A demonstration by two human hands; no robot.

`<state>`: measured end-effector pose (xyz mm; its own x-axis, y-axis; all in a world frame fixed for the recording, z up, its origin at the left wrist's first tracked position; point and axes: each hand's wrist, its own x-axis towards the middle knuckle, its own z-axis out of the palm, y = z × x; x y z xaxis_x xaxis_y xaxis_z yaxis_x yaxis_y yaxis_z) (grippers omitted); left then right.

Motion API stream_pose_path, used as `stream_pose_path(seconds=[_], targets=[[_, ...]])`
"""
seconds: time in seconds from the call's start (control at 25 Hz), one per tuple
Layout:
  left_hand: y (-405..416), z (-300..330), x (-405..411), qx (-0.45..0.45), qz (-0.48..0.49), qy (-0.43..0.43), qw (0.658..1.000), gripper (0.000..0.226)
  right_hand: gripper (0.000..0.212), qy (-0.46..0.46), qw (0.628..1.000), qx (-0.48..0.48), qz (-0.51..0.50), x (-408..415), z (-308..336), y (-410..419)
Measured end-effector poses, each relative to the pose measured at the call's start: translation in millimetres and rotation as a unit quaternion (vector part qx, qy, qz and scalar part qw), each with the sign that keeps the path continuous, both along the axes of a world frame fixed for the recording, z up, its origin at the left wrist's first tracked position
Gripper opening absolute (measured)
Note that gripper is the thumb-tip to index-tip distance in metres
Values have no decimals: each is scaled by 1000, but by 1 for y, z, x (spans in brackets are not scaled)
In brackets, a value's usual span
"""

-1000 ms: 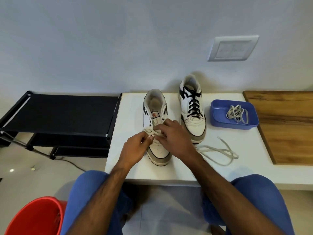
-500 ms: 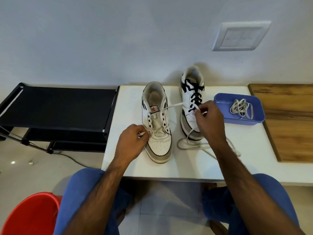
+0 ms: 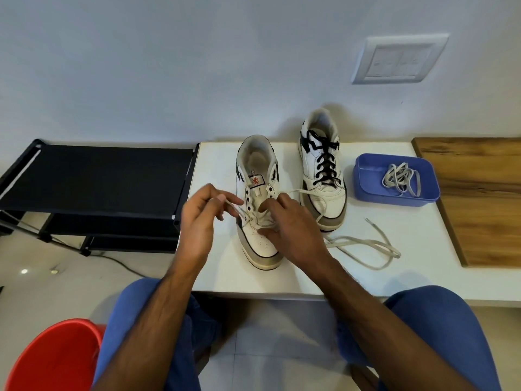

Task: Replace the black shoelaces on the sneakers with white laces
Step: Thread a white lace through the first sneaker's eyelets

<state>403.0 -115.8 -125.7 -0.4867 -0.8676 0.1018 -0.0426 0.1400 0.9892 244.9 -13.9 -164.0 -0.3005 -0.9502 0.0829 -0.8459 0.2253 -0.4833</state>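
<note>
Two white sneakers stand on the white table [image 3: 394, 277]. The near sneaker [image 3: 258, 221] has a white lace [image 3: 363, 245] through its lowest eyelets. My left hand [image 3: 203, 218] pinches the lace's left end beside the shoe. My right hand [image 3: 287, 224] rests on the toe and pinches the lace at the right eyelets; the loose length trails across the table to the right. The far sneaker [image 3: 321, 165] keeps its black laces [image 3: 324, 162]. A second white lace [image 3: 400, 179] lies coiled in the blue tray [image 3: 363, 176].
A black shoe rack [image 3: 93, 179] adjoins the table on the left. A wooden board [image 3: 479, 198] borders it on the right. A red bucket [image 3: 53, 356] sits on the floor by my left knee. A wall switch plate [image 3: 397, 59] is above.
My right hand came back from near the far sneaker to the near one's eyelets. My left hand lifted slightly and drew the lace end out to the left.
</note>
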Motion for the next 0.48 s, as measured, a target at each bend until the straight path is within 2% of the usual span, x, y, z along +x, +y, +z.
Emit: stream_pose_path(seconds=[0.08,0.2,0.28,0.32,0.4,0.44,0.48], targets=[[-3,7,6,18,29,130,991,25,47,-25,999,-9,-22,0,0,1],[-14,21,20,38,104,282,953,23,52,-69,996,-19,-47,1,-1,2],[-21,26,23,20,135,294,946,19,53,-77,995,-13,-56,1,-1,1],[-24,26,22,10,146,245,958,17,53,-78,995,-9,-61,1,-1,1],[-23,19,15,-16,110,44,993,11,54,-86,994,-3,-70,0,-1,2],[-21,10,11,-29,49,-83,995,9,57,-96,993,-2,-76,0,0,2],[-17,0,7,-34,-18,-205,978,16,60,-106,991,-2,-83,0,0,2]])
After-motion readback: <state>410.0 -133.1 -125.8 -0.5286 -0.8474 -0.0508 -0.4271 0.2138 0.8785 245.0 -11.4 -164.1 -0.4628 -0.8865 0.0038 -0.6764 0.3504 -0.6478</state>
